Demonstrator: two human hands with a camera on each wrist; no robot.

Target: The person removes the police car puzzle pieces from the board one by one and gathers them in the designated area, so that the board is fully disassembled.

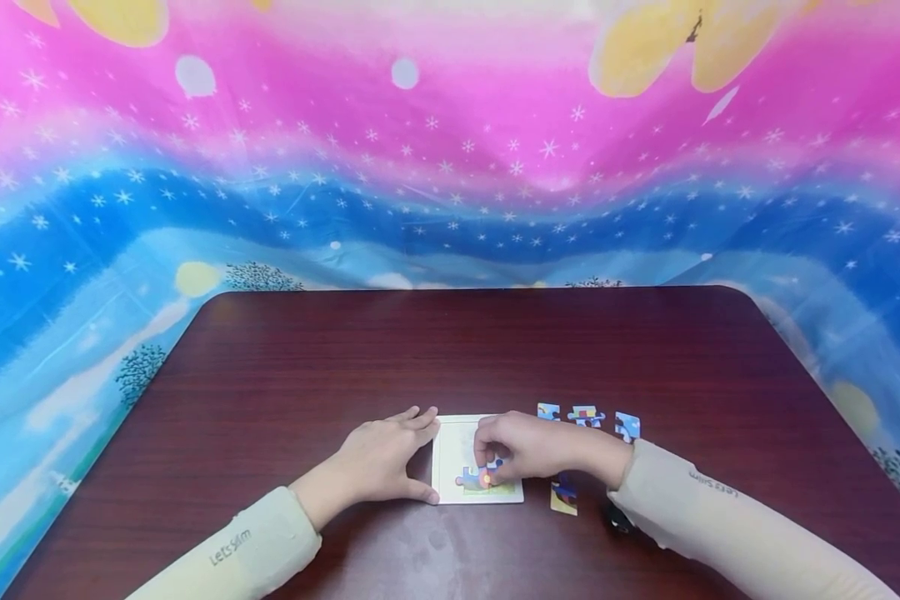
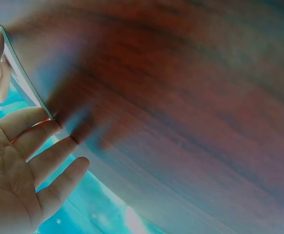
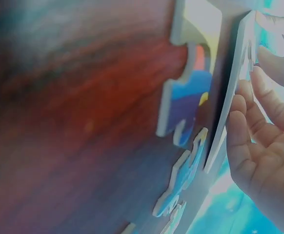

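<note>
A white puzzle board (image 1: 441,458) lies on the brown table. My left hand (image 1: 382,457) is at its left edge, with thumb and fingers spread apart and touching the near and far corners. In the left wrist view the fingers of the left hand (image 2: 30,161) are mostly straight. Over the board, my right hand (image 1: 528,447) has its fingers curled and pinches a colourful jigsaw piece (image 1: 486,478) at the lower part of the tray. The hand hides part of that piece and the board's right side. In the right wrist view, the board's edge (image 3: 230,97) stands beside the curled fingers.
Loose jigsaw pieces lie right of the board: a blue one (image 1: 548,411), one with a red and yellow patch (image 1: 587,415), another blue one (image 1: 627,426), and a purple and yellow one (image 1: 565,497) nearer. A small black object (image 1: 618,520) shows beneath the right sleeve. A patterned cloth (image 1: 450,167) hangs behind.
</note>
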